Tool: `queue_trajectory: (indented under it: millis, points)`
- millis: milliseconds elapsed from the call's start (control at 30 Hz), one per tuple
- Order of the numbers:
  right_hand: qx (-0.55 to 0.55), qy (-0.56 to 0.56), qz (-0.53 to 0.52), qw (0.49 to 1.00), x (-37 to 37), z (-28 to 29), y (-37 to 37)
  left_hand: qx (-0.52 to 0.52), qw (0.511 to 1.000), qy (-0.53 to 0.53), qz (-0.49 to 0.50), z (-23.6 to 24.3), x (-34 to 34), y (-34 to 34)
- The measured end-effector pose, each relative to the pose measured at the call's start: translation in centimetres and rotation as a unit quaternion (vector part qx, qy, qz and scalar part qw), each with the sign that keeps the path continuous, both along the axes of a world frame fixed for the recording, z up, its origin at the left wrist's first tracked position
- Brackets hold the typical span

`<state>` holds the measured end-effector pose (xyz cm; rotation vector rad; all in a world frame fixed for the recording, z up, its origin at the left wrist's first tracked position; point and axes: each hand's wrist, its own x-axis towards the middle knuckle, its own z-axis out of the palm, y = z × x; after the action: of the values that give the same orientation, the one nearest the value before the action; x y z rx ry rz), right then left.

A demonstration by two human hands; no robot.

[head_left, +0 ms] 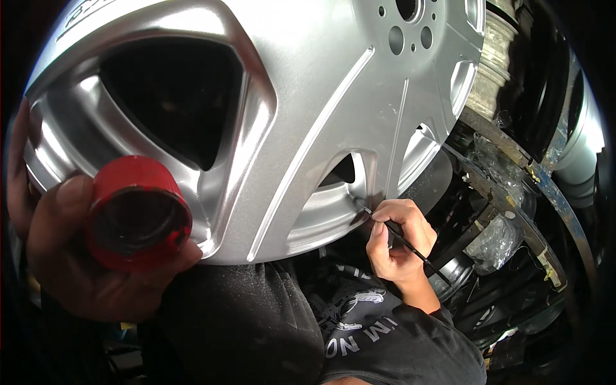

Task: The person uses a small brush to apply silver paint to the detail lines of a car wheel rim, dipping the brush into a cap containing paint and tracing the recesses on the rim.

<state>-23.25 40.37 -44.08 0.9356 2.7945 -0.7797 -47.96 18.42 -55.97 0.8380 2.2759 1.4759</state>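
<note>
A large silver alloy wheel (301, 70) fills the upper middle of the head view, its spokes and openings facing me. My left hand (83, 276) is wrapped round a small red cup or cap (135, 172), held close in front of the wheel's left side; its mouth faces me and the inside looks dark. Between thumb and fingers, my right hand (405, 242) pinches a thin black paintbrush (425, 259). The brush tip is at the inner edge of a lower spoke opening; whether it touches the metal I cannot tell.
To the right stands a worn metal frame (568, 205) with chipped paint. Crumpled clear plastic (494, 244) is caught in it, and another wheel barrel (491, 64) stands behind. My dark trouser leg (237, 321), dusted with pale specks, lies below the wheel.
</note>
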Motion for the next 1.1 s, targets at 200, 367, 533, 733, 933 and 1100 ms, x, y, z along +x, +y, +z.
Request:
queue_trajectory:
  millis: [200,367,533,733,933,1100]
  points:
    - [0.009,-0.01,-0.01,1.0,0.2,0.0,-0.1,-0.031,0.999,0.009,-0.04,0.2,-0.3,-1.4]
    - [-0.004,0.009,-0.039,0.999,0.4,0.2,-0.4,-0.039,0.993,0.052,-0.099,0.5,-0.6,-1.2]
    - [0.0,0.009,-0.027,1.0,0.3,0.1,-0.3,-0.014,0.999,0.017,-0.038,0.5,0.1,-0.1]
    - [0.009,0.005,-0.014,1.0,0.2,-0.3,-0.2,0.026,0.998,-0.039,0.035,0.5,0.6,1.5]
    - [0.011,0.004,-0.033,0.999,0.3,0.0,-0.4,0.047,0.994,-0.069,0.071,0.8,0.9,1.7]
    - [0.003,0.009,-0.038,0.999,0.0,0.0,-0.5,0.027,0.997,-0.046,0.055,0.7,0.9,0.8]
